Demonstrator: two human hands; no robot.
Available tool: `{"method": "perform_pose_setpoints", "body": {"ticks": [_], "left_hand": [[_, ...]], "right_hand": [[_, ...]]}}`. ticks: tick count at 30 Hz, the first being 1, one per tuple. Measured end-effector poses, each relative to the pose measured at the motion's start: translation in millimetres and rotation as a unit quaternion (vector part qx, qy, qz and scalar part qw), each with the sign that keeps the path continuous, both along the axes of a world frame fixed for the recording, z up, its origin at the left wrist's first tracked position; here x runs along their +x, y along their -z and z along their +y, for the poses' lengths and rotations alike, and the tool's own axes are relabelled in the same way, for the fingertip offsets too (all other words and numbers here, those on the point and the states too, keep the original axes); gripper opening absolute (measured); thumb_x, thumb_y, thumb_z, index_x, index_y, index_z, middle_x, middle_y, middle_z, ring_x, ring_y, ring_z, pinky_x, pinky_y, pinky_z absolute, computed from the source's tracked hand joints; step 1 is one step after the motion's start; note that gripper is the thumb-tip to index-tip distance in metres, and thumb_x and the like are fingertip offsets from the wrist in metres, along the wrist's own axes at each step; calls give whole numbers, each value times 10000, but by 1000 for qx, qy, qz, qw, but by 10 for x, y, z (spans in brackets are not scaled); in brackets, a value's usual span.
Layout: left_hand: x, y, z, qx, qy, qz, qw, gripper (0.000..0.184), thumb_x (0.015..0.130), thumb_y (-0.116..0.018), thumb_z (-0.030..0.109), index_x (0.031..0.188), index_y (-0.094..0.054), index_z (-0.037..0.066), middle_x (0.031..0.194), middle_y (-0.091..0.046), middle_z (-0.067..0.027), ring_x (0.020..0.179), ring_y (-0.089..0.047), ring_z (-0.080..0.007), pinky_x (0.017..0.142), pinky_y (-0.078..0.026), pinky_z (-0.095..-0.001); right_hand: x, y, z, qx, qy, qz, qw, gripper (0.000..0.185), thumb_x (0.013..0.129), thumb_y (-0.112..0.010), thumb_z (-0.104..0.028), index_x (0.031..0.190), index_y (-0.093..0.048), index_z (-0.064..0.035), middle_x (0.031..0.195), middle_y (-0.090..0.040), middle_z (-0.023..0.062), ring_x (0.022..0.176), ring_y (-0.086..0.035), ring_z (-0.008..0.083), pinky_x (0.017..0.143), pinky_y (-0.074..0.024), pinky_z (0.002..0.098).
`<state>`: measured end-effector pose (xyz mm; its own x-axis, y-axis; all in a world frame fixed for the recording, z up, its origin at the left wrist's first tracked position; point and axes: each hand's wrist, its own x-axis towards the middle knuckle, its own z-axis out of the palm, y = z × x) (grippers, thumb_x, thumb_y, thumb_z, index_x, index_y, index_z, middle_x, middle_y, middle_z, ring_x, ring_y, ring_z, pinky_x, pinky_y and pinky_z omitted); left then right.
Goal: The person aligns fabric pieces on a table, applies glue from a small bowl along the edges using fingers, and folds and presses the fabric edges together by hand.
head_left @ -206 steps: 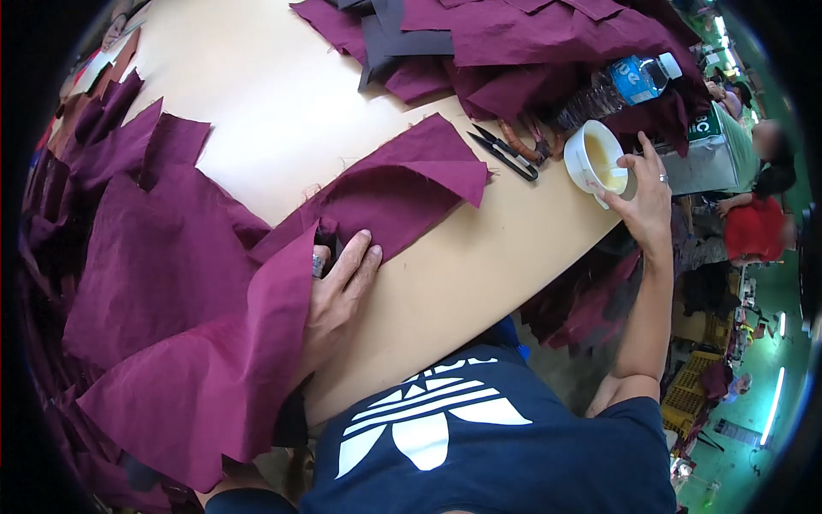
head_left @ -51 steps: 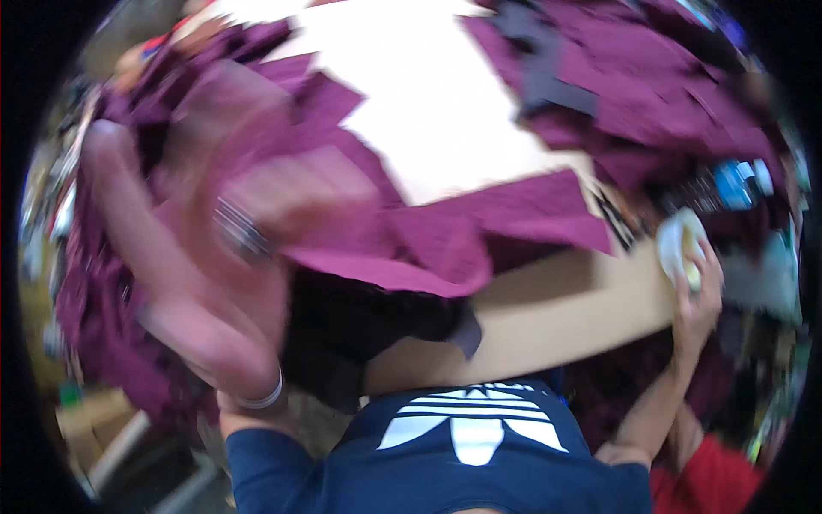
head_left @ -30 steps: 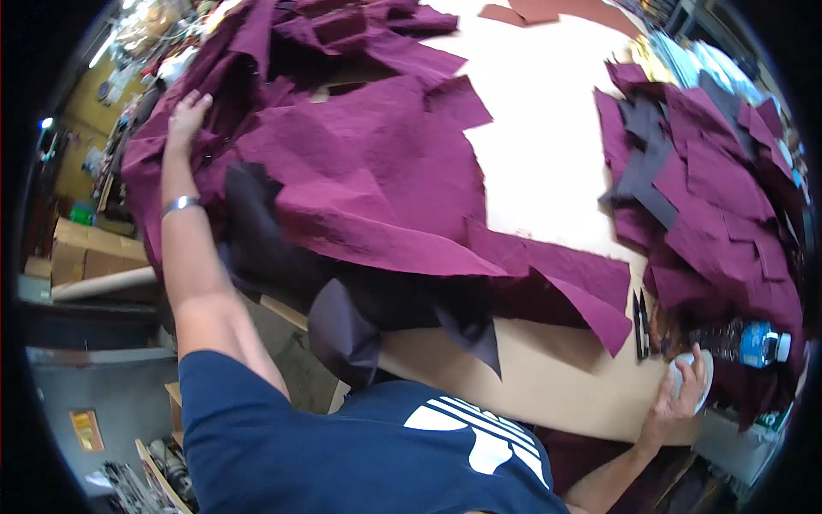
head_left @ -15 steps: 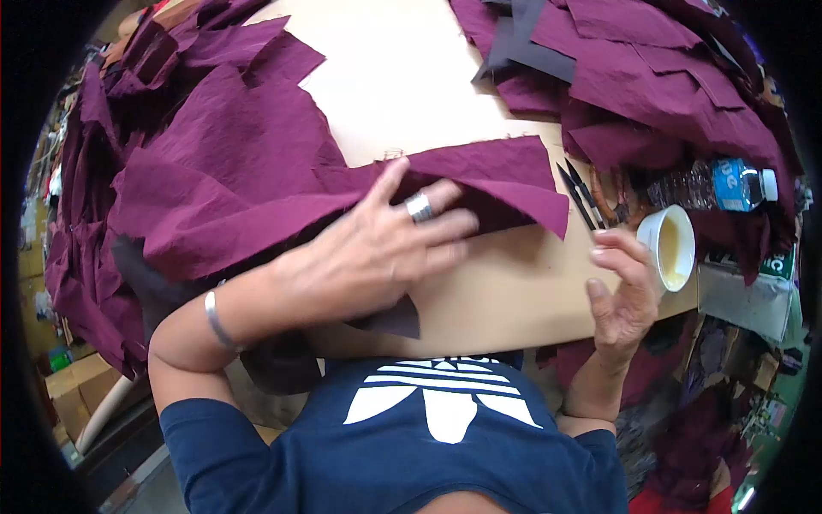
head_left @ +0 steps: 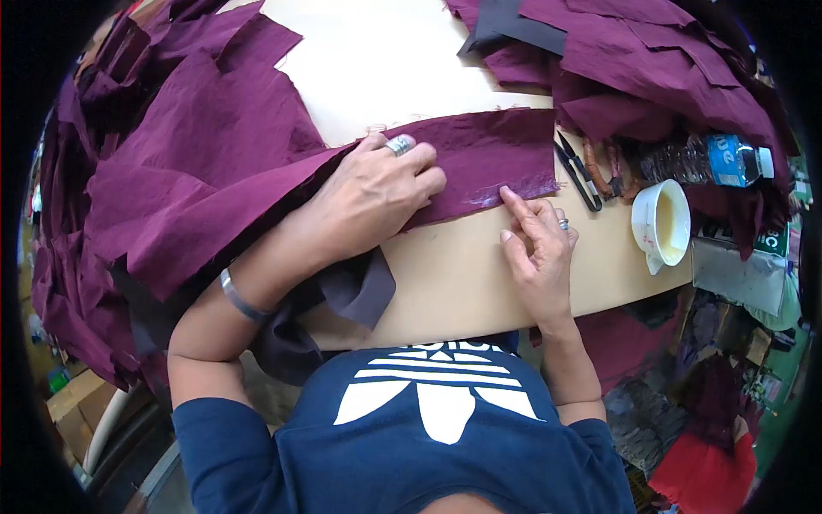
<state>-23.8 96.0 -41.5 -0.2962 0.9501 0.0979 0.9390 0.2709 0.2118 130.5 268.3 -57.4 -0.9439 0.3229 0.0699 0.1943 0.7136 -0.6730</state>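
A burgundy fabric piece (head_left: pixel 492 141) lies on the table with its upper layer folded back to the left. My left hand (head_left: pixel 377 193), wearing a ring, has its fingers curled over the folded edge and grips it. My right hand (head_left: pixel 541 253) holds nothing, its index finger stretched out and the others partly bent. That fingertip touches the fabric's near right edge, where a shiny, whitish wet smear shows. To the right stands a white bowl (head_left: pixel 639 224) of pale yellow paste-like stuff. Black thread snips (head_left: pixel 580 176) lie between the fabric and the bowl.
Burgundy fabric is heaped at the left (head_left: pixel 197 111) and back right (head_left: pixel 634 77), with dark grey pieces (head_left: pixel 514 30) among it. A water bottle (head_left: pixel 728 161) lies at the right. Dark cloth (head_left: pixel 360 287) hangs over the table's front edge. Another person's red garment (head_left: pixel 706 471) shows lower right.
My right hand has moved left from beside the bowl onto the fabric's edge. My left hand has drawn the upper layer back to the left, uncovering the smeared strip.
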Motion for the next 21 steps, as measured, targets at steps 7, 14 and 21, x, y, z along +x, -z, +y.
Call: {"method": "perform_pose_setpoints", "body": {"ticks": [7,14,21], "left_hand": [[58,-262,-289,-94,-11,5,996,104,810,-596,129,906,-616,94,884,-571,-26,836,-567,-174,918,-374,-356],[-32,-179,-349,-27,-54,-100,993,264,799,-591,49,1061,-558,47,1095,-513,-101,952,-556,-243,847,-447,-353],[-31,-271,-394,-69,-46,-125,989,454,653,-761,201,1014,-548,26,1234,-454,-120,1089,-496,-288,916,-431,-368]], "right_hand": [[-64,-11,-361,132,-93,31,986,490,696,-555,-26,1182,-590,-83,867,-527,43,827,-484,202,793,-285,369],[-52,-12,-225,208,-83,18,975,533,680,-563,-12,1204,-579,-106,892,-530,35,823,-484,203,780,-291,379],[-135,10,-492,264,-153,60,950,462,736,-542,-57,1191,-585,-121,871,-534,24,814,-502,185,790,-297,387]]}}
